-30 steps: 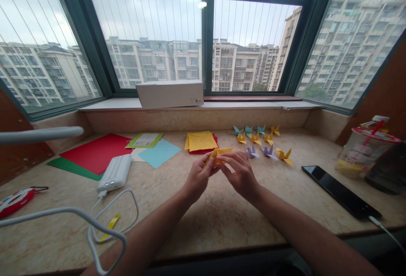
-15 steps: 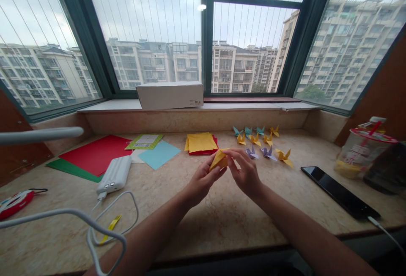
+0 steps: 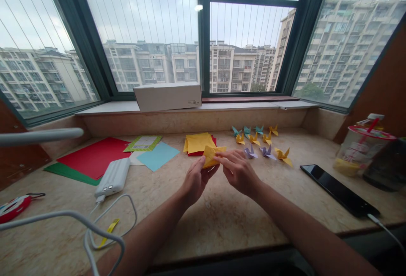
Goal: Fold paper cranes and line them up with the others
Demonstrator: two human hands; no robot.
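Observation:
Between my two hands, above the counter, is a partly folded piece of yellow origami paper (image 3: pixel 209 156). My left hand (image 3: pixel 196 178) pinches its left and lower side between thumb and fingers. From the right, my right hand (image 3: pixel 237 169) presses its fingertips against the paper's right side, fingers held together. A thin yellow point of the paper sticks out above the right fingers. Just behind stands a stack of yellow and red paper squares (image 3: pixel 198 141). Folded paper cranes in teal, yellow (image 3: pixel 283 156) and purple (image 3: pixel 267 152) sit in rows to the right.
Red (image 3: pixel 95 157), green and light blue sheets (image 3: pixel 158 156) lie left, near a white power bank (image 3: pixel 113 176) with a looping cable. A black phone (image 3: pixel 338 189) and a plastic drink cup (image 3: pixel 358 151) are on the right. A white box (image 3: pixel 168 97) rests on the window ledge.
The yellow paper has turned and now shows a broader, opened face. My right fingers have moved left onto it, lying flatter. The view has shifted slightly.

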